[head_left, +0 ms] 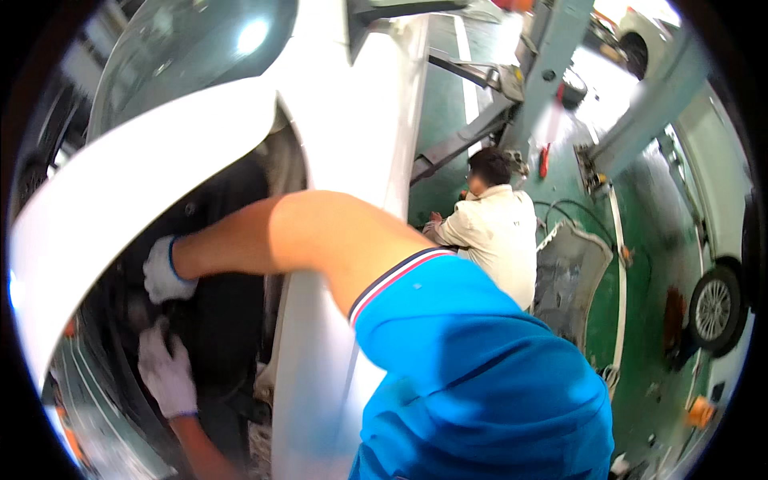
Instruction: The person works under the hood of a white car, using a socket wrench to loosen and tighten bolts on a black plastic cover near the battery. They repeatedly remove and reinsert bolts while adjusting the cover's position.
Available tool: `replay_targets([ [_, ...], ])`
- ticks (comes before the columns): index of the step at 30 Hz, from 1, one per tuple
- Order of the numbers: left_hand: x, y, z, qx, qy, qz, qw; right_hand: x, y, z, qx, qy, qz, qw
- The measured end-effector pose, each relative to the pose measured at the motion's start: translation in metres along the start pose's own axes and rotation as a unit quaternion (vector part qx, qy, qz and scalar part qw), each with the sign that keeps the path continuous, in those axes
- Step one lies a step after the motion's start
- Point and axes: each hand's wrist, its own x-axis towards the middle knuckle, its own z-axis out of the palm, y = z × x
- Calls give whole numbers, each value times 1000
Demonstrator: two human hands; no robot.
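Observation:
Both my hands wear white gloves and are inside the dark wheel arch point(228, 320) of a white car. My right hand point(166, 272) comes in from the right at the end of a bare forearm. Its fingers are curled toward the dark parts inside, and whatever they grip is hidden. Just below it, my left hand point(168, 372) reaches up from the lower edge. Its fingers are stretched out and spread against dark, blurred parts. The white fender point(152, 144) curves over both hands. A black lining covers the inside of the arch.
A person in a cream shirt point(500, 236) crouches on the green floor beside the car. Near them are a grey lift post point(548, 80), a lift arm point(464, 132) and a detached car panel point(572, 280). Another car's wheel point(714, 308) stands at the far right.

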Motion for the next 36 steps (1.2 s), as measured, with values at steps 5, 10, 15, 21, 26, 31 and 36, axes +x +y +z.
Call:
replay_targets([
  [5,0,48,-5,-125,-55,-42,990,27,1,40,-29,-3,-11,1000],
  [10,0,-7,8,-53,-23,24,998,12,-6,20,-20,-14,-14,1000],
  [15,-2,-19,17,-13,17,50,999,20,-4,23,4,-17,-12,1000],
  [21,-9,23,9,-72,12,-12,997,23,3,34,-2,9,-5,1000],
  [26,-2,10,12,-83,8,-32,996,22,5,37,-6,9,-2,1000],
  [31,3,-13,14,-13,11,18,1000,17,2,32,2,8,3,1000],
  [36,-19,-16,8,-43,49,3,998,22,-16,17,32,24,-4,999],
])
